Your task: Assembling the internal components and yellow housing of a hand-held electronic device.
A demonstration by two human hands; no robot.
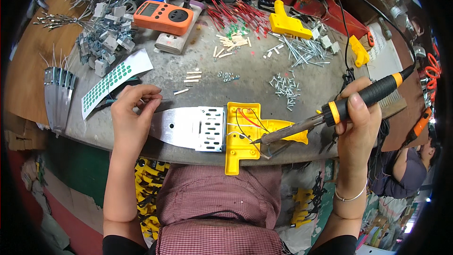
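My right hand (356, 123) grips a soldering iron (381, 89) by its black and orange handle. The iron's tip slants down over a yellow plastic half-housing (242, 150), near the wires inside it; contact cannot be made out. Red, black and white wires lie in that housing, open side up. A shiny metal blade-shaped plate (181, 128) with a slotted bracket (211, 129) joins its left side. Beside the plate's upper left end, my left hand (133, 115) is closed in a pinch. Whatever its fingertips hold is too small to name.
Behind lie an orange multimeter (163, 17), red-wired parts (238, 12), screws (285, 87) and long pins (304, 52). At left are a green-dotted sticker sheet (113, 80) and metal plates (59, 97). The iron's cord (406, 38) arches at right, where another person (401, 172) sits.
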